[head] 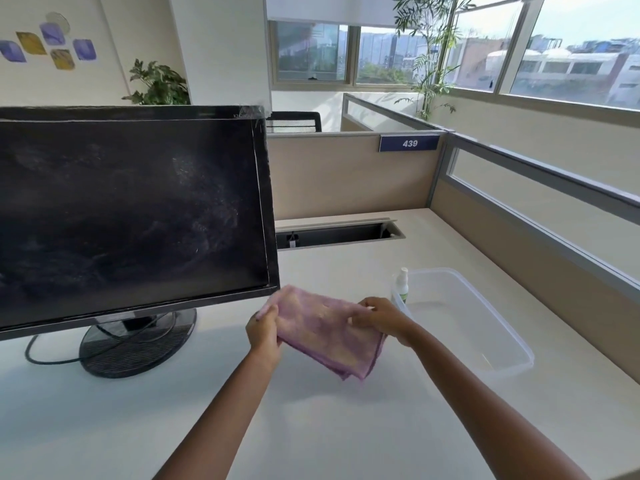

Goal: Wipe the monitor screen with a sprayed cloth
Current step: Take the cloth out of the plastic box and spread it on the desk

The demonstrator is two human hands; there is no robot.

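While the left hand's fingers pinch one edge and the right hand's fingers pinch the opposite edge, the folded pink microfibre cloth hangs stretched between them above the pale desk. It is just below the lower right corner of the smeared black monitor screen.

Cannot tell whether the cloth is damp. The small white spray bottle stands against the clear plastic tub.

Risks: a dry cloth would only streak the dust, and hard pressure could rock the monitor on its round stand.
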